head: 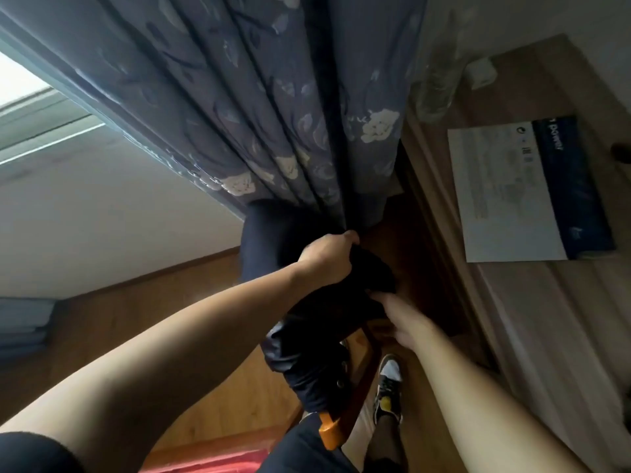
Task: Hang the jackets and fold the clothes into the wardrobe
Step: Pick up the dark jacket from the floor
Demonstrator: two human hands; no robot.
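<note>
A dark jacket (317, 332) hangs bunched over a wooden hanger (345, 418) in the middle of the view. My left hand (327, 257) grips the top of the jacket's dark fabric from above. My right hand (403, 319) reaches in from the right, its fingers tucked into the fabric just below the left hand; how they hold it is hidden. The hanger's orange-brown end sticks out under the jacket near the bottom. Another dark garment (263, 240) hangs behind, partly under the curtain.
A blue flowered curtain (273, 107) hangs straight ahead beside a window (30, 107). At the right stands a wooden surface (553, 319) with a white and blue box (526, 192). My shoe (389, 387) is on the wooden floor below. A red edge (205, 462) shows at the bottom.
</note>
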